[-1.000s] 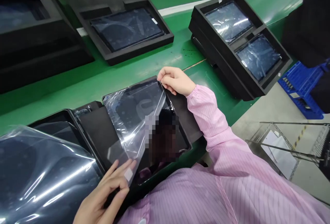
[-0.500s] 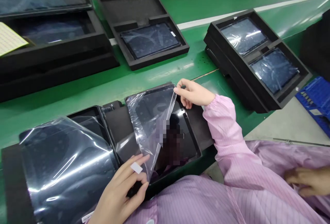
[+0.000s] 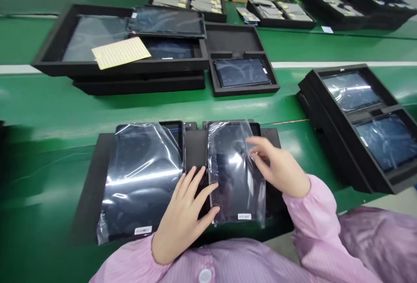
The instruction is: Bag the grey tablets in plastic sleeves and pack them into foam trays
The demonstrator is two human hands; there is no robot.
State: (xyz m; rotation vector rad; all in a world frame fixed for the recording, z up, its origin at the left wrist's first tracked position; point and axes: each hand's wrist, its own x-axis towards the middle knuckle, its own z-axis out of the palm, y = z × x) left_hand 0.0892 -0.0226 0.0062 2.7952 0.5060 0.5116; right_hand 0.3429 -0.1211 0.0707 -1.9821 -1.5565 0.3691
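Two tablets lie side by side on dark pads. Clear film [image 3: 228,191] covers most of the right tablet [image 3: 257,130], and its right side hangs past the tablet's edge. My left hand [image 3: 184,213] is spread between the two tablets, with thumb and forefinger touching the film's left edge. Over the upper right of that film is my right hand [image 3: 276,163]; its fingers are bent, and thumb and forefinger stand apart at a crease. Wrinkled film [image 3: 140,196] also covers the left tablet [image 3: 176,131], leaving its upper right corner bare. A small white label [image 3: 244,216] shows at the right film's lower edge.
A black tray [image 3: 55,63] with film-covered screens stands at the back left, a yellow sticker sheet [image 3: 121,52] on its rim. Another tray [image 3: 224,90] sits beside it. Stacked trays [image 3: 345,144] stand at right. A person's pink sleeve [image 3: 378,235] shows at lower right.
The view has swung up and left. The film that both hands held folded across the right tablet now lies over it. My left hand has let go and spread its fingers; my right fingers have parted.
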